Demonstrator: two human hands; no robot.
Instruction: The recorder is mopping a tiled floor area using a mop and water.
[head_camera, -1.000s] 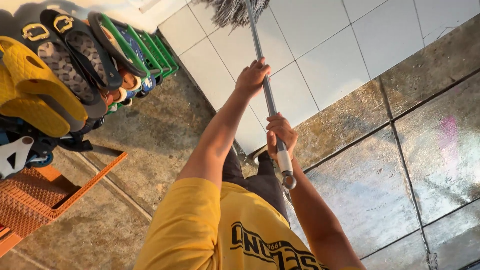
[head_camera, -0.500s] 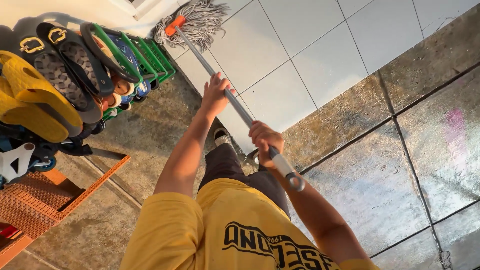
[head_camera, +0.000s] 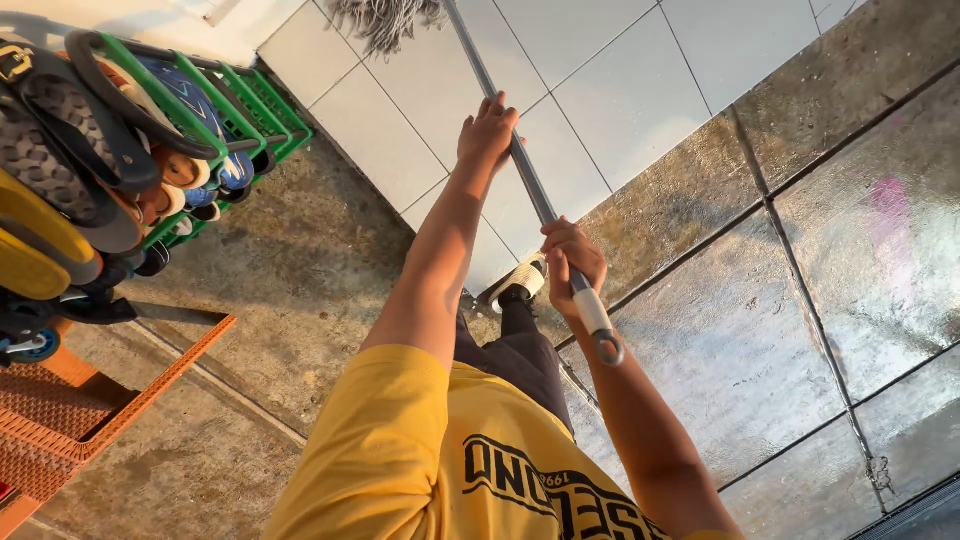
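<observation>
- Left hand (head_camera: 487, 130) is wrapped round the mop handle (head_camera: 525, 175) higher up the grey shaft, fingers curled over it, arm stretched fwd.
- Right hand (head_camera: 572, 262) is clenched on the same handle lower down, just above the white grip section; the ring at the handle's end sticks out below the fist.
- Mop head (head_camera: 385, 18), grey strings, sits at the top edge of view on the white tiles (head_camera: 620, 70), partly cut off by the frame, so can't tell how much of it touches the floor.
- Handle runs diagonally from the mop head down to the person's waist, both hands on it, well apart from each other.
- Progress, as a judgement: the dark stone floor (head_camera: 800, 290) on the right looks wet & glossy w/ reflections, so that part seems already mopped.
- White tiles look matt and drier; mop is over them now, so that strip seems to be the bit in hand.
- Rough concrete (head_camera: 300, 270) on the left looks dull, no sheen; prob. not mopped, can't say if it's meant to be.
- One shoe (head_camera: 520, 282) of the person is planted at the edge where white tiles meet the stone.
- Nearby, left: green shoe rack (head_camera: 250, 100) stuffed w/ sandals and slippers, standing on the concrete, near the mop head but apart from it.
- Orange plastic mat (head_camera: 90, 390) lies at the lower left, well away from the mop.
</observation>
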